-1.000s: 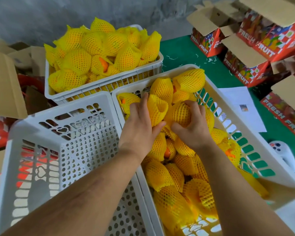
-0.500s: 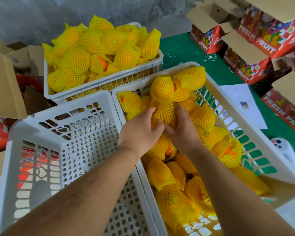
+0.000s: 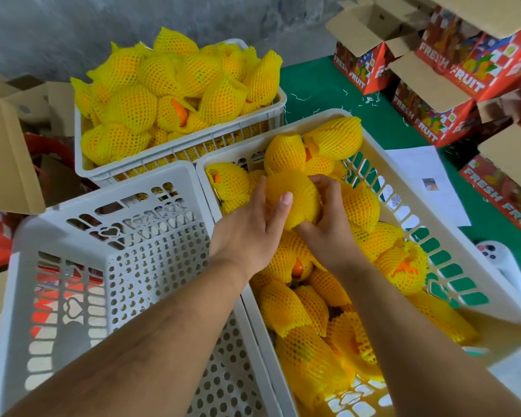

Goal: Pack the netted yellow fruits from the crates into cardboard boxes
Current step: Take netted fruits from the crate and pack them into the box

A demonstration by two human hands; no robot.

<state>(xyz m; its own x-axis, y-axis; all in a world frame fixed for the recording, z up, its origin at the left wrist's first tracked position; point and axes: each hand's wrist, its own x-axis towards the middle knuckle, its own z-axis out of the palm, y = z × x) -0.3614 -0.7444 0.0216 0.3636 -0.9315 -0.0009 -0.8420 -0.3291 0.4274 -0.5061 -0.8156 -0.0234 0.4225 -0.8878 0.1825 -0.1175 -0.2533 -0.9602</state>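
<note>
Left hand (image 3: 250, 233) and right hand (image 3: 328, 224) each grip one netted fruit (image 3: 295, 197).

rough grey concrete wall (image 3: 133, 22) at the back, green mat (image 3: 322, 82) covering the floor on the right

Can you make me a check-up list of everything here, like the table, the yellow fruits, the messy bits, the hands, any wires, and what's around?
Surface: green mat under the crates.
Job's things: netted fruit gripped by both hands; right crate part full; far crate heaped; empty crate; open boxes.
Clutter: paper sheet; white device.
Hands: left hand and right hand grip one fruit.
Cables: nothing seen.
Surroundings: grey wall.
</note>
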